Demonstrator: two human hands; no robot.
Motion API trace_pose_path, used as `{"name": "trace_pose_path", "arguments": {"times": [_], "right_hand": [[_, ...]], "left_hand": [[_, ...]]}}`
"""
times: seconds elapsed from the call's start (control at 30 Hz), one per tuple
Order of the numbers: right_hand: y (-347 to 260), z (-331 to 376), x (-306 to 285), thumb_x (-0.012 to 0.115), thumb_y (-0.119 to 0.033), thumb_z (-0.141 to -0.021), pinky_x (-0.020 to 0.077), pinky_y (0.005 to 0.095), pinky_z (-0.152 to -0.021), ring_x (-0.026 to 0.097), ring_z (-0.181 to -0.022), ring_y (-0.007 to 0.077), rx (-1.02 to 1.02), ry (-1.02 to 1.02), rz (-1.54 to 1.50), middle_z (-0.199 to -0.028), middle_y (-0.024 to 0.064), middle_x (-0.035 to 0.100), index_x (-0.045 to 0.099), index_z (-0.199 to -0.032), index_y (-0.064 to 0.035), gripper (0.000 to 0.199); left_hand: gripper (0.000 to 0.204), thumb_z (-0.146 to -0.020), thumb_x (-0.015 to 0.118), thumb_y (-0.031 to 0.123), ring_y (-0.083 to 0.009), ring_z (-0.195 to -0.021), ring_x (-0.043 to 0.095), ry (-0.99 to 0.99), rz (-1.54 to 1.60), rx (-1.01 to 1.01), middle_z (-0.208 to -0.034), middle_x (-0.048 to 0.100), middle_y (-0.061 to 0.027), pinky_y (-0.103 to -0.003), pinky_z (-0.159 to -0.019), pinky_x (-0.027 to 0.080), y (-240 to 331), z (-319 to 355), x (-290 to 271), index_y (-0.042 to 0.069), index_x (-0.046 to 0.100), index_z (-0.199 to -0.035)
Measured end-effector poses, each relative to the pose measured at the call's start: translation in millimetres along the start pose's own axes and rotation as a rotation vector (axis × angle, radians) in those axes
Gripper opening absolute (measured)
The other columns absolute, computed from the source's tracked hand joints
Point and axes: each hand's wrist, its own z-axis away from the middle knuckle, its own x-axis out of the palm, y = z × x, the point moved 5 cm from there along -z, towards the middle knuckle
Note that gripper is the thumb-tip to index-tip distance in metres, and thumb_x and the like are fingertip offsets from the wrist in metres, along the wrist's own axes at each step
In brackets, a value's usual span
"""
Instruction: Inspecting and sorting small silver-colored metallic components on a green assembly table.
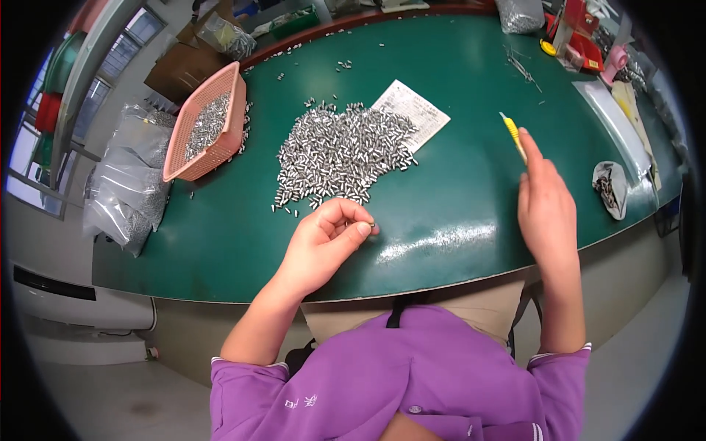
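Note:
Thumb and fingertips of my left hand are pinched together on a small metal part, of which only a bit shows. Just beyond this hand, a broad heap of small silvery metal pins lies on the green table. At the right, my right hand rests with its fingers stretched out, the index finger against a slim yellow-handled tool. The tool's pale tip points away from me, and its rear end is partly hidden by the fingers. A printed paper sheet lies partly under the heap.
A pink plastic basket of similar pins stands at the left, beside filled clear bags. A small white bag with dark pieces lies near the right edge. Thin metal rods and a red bin are at the far right.

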Motion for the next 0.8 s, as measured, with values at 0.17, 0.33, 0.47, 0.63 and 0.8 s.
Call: {"name": "trace_pose_path", "arguments": {"times": [0.17,0.33,0.47,0.63,0.8], "right_hand": [[37.6,-25.4,23.9,0.058,-0.005,-0.083,0.0503,0.0441,-0.078,0.058,-0.089,0.0328,-0.034,-0.041,0.188,-0.1,0.0163,0.056,0.051,-0.131,-0.0058,0.048],[-31.9,-58.5,13.8,0.066,-0.007,-0.075,0.0493,0.0402,-0.085,0.059,-0.098,0.0312,-0.269,-0.01,-0.2,-0.101,0.0126,0.061,0.067,-0.099,-0.005,0.024],[-74.5,-76.3,33.2,0.068,-0.009,-0.074,0.0485,0.0393,-0.079,0.06,-0.09,0.0297,-0.373,-0.287,-0.339,-0.086,0.0091,0.061,0.065,-0.082,-0.0068,0.008],[-78.0,-75.8,61.3,0.069,-0.01,-0.072,0.0485,0.0389,-0.076,0.059,-0.087,0.0281,-0.425,-0.349,-0.403,-0.082,0.0071,0.06,0.065,-0.077,-0.0085,0.007],[-79.3,-71.1,63.6,0.07,-0.009,-0.071,0.0481,0.0383,-0.075,0.058,-0.086,0.0263,-0.501,-0.333,-0.41,-0.083,0.0056,0.058,0.066,-0.077,-0.0089,0.008]], "left_hand": [[0.009,-0.093,0.058,0.007,-0.0049,-0.069,0.049,-0.116,0.219,-0.075,-0.094,0.064,-0.0039,-0.02,-0.063,0.042,12.3,-20.3,-2.0,0.006,0.054,-0.101],[0.013,-0.092,0.055,0.008,-0.0047,-0.067,0.047,-0.124,0.357,-0.131,-0.088,0.06,-0.0012,-0.019,-0.061,0.04,14.6,-45.9,-5.2,0.007,0.058,-0.105],[0.014,-0.095,0.054,0.012,-0.0041,-0.066,0.046,-0.186,0.489,-0.161,-0.085,0.059,-0.0001,-0.018,-0.06,0.039,10.0,-62.2,2.8,0.005,0.059,-0.106],[0.014,-0.098,0.05,0.015,-0.0066,-0.065,0.045,-0.297,0.734,-0.291,-0.085,0.057,-0.0026,-0.02,-0.057,0.038,-19.6,-54.7,9.1,0.004,0.056,-0.105],[0.014,-0.1,0.046,0.015,-0.0077,-0.063,0.043,-0.326,0.783,-0.301,-0.083,0.056,-0.0031,-0.021,-0.055,0.035,-18.1,-51.8,9.1,0.006,0.055,-0.107]]}}
